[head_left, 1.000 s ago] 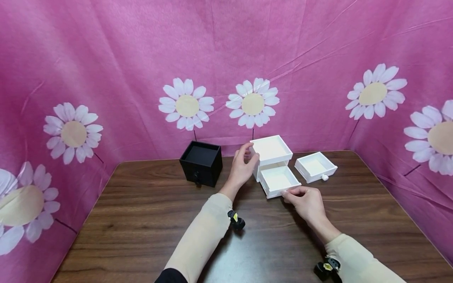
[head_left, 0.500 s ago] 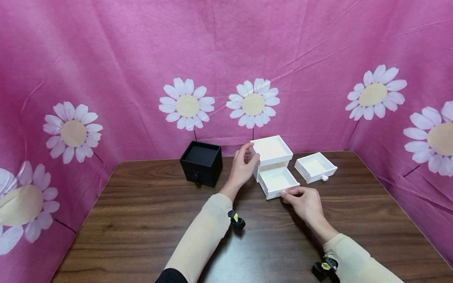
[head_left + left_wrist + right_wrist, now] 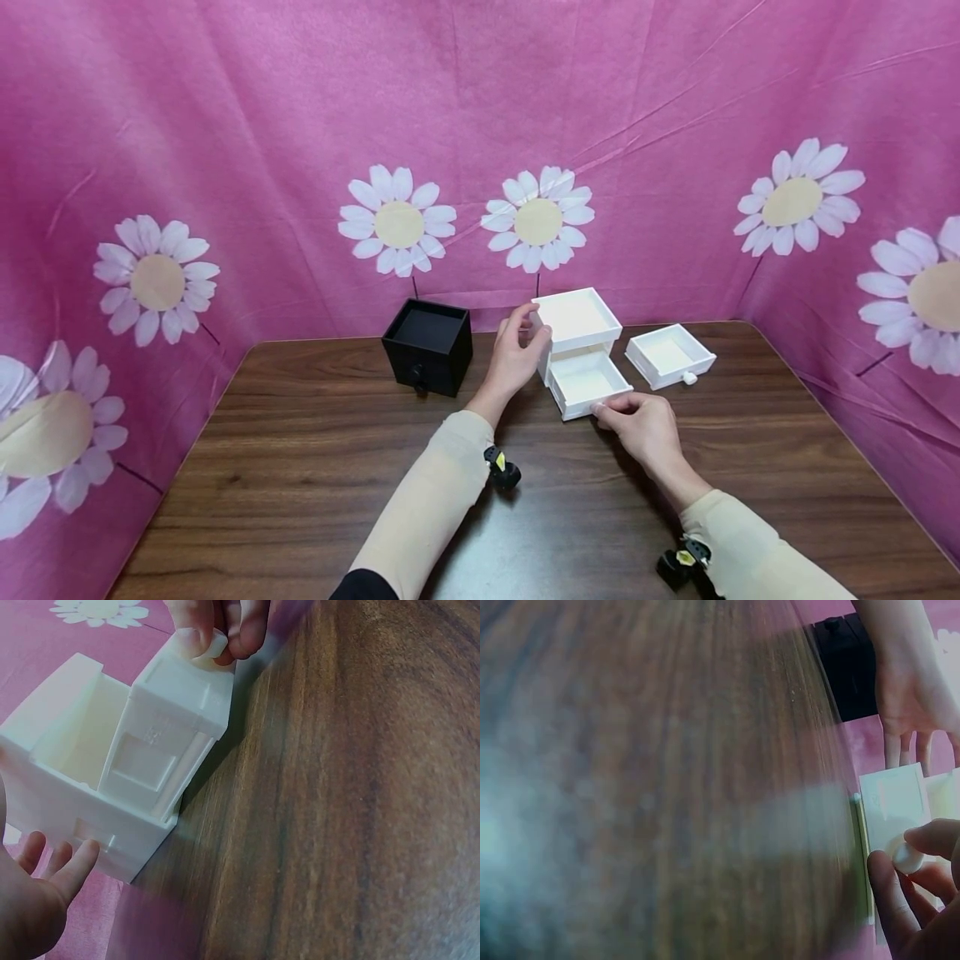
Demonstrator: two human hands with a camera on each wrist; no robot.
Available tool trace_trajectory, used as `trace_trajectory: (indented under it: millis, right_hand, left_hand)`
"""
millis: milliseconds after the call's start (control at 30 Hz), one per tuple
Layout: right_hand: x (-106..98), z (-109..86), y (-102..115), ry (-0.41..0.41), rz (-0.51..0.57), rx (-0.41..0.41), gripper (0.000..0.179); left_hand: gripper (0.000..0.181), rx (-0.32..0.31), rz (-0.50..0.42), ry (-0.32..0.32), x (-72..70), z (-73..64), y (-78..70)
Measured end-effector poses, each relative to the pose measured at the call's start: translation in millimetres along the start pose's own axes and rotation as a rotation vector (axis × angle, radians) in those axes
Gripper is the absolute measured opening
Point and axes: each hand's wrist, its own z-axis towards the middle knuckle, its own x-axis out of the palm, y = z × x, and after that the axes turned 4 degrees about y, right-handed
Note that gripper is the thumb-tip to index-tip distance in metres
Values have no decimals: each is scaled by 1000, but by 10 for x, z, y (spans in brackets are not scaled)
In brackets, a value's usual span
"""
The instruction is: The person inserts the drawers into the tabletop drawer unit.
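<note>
A white mini drawer cabinet [image 3: 576, 317] stands near the table's back edge, its upper slot bare of a drawer. Its lower white drawer [image 3: 588, 382] sticks out partway at the front and has nothing inside. My right hand [image 3: 647, 425] pinches that drawer's round white knob [image 3: 908, 857] between thumb and fingers. Against the cabinet's left side lies my left hand [image 3: 513, 354], its extended fingers [image 3: 75, 871] touching the wall in the left wrist view. A second white drawer [image 3: 670, 357], with a knob on its front, sits apart on the table to the right.
To the left of my left hand stands a black box [image 3: 427, 346] with a knob on its front and a recessed top. Everything rests on a dark wooden table [image 3: 300, 467]. Behind it hangs a pink cloth [image 3: 465, 100] with printed daisies.
The lower drawer has slid slightly inward, and my right hand has moved a little left along with it. My left hand stays in place against the cabinet.
</note>
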Motion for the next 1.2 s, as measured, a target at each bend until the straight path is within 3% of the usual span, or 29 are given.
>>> trace_trajectory:
  millis: [1200]
  right_hand:
    - [91, 180, 43, 33, 94, 32, 21]
  left_hand:
    - [47, -6, 21, -13, 8, -17, -35]
